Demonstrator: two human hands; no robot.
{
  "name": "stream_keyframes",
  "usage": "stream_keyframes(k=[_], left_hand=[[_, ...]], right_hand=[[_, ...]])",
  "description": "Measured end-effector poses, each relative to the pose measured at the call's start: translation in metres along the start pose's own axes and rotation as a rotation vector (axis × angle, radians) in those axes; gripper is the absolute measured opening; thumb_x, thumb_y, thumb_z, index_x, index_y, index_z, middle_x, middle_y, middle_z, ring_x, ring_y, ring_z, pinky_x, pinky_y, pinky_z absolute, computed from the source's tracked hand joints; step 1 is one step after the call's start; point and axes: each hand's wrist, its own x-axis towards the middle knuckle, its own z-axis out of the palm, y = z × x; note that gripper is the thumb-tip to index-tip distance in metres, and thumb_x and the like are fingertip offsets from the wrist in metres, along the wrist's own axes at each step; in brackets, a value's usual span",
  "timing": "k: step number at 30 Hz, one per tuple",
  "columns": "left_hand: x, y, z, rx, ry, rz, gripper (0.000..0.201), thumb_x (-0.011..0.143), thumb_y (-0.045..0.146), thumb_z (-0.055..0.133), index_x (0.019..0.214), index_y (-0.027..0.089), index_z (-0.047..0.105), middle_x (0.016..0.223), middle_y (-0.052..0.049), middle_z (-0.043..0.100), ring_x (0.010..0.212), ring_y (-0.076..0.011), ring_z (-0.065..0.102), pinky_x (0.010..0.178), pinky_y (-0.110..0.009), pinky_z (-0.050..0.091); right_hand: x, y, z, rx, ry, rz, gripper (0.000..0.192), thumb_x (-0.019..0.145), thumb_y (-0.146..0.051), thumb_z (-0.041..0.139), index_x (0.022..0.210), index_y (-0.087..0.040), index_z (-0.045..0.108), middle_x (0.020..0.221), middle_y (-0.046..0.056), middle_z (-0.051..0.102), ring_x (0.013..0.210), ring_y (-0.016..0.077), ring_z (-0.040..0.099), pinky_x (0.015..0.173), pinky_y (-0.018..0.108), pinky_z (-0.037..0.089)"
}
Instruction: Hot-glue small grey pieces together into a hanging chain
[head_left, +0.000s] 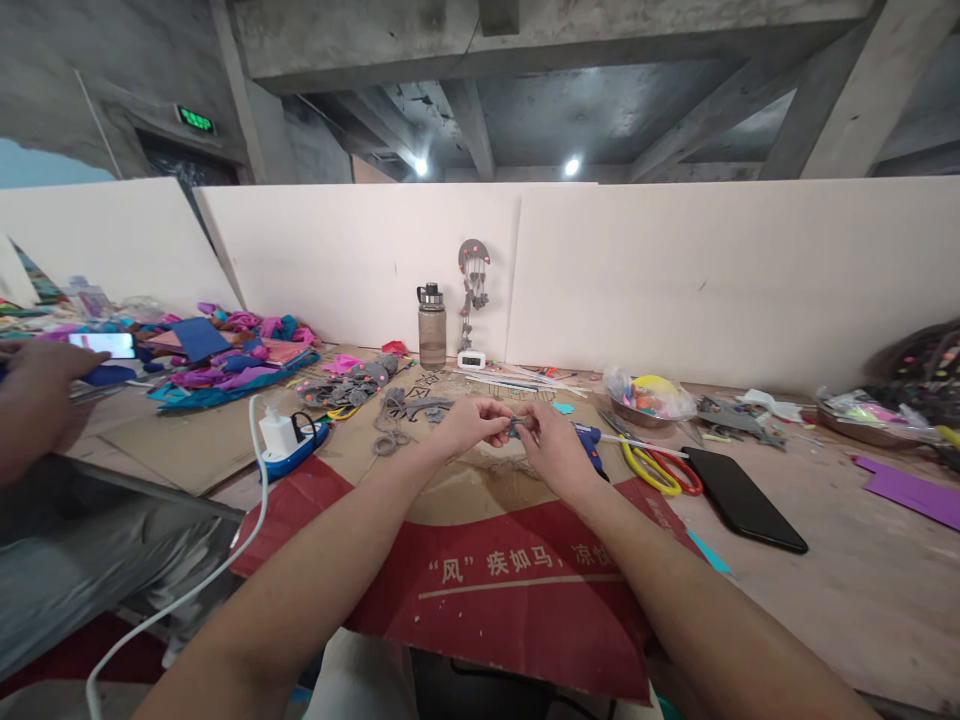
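Note:
My left hand (477, 424) and my right hand (553, 448) meet over the cardboard sheet (517, 520). Both sets of fingertips pinch a small grey piece (515, 428), mostly hidden, whose exact kind I cannot make out. Just beyond my right hand lies a blue glue gun (591, 438) with a pale stick beside it. Left of my hands are a loop of grey yarn (390, 442) and grey cut-out pieces (429, 408). A grey hanging ornament (474, 275) is up against the white board.
Scissors with yellow handles (649, 470) and red handles (688, 472) lie right, by a black phone (746, 500). A bottle (432, 330) stands behind. A blue power strip (296, 450) trails a white cable. At left, another person's hand (45, 375) holds a phone.

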Motion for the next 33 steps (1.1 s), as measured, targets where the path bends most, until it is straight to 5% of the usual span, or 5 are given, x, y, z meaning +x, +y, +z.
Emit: stream_keyframes(k=[21,33], left_hand=[[0.0044,-0.0035,0.0033,-0.329,0.19,-0.088,0.015,0.069,0.019,0.068,0.076,0.01,0.058,0.061,-0.002,0.06,0.052,-0.0075,0.056,0.054,-0.021,0.046],[0.0062,-0.0051,0.0071,-0.343,0.185,-0.024,0.012,0.069,0.017,0.065,0.07,0.012,0.054,0.06,-0.001,0.058,0.054,-0.0077,0.054,0.048,-0.019,0.039]], right_hand=[[-0.0002,-0.0031,-0.0025,-0.019,0.0,-0.022,0.011,0.086,-0.021,0.046,0.08,-0.019,0.054,0.079,0.005,0.058,0.078,0.0183,0.052,0.071,0.029,0.038],[-0.0002,-0.0071,-0.0044,-0.05,-0.018,0.026,0.02,0.09,-0.025,0.04,0.077,-0.019,0.054,0.077,0.005,0.059,0.073,0.0174,0.052,0.068,0.028,0.036]])
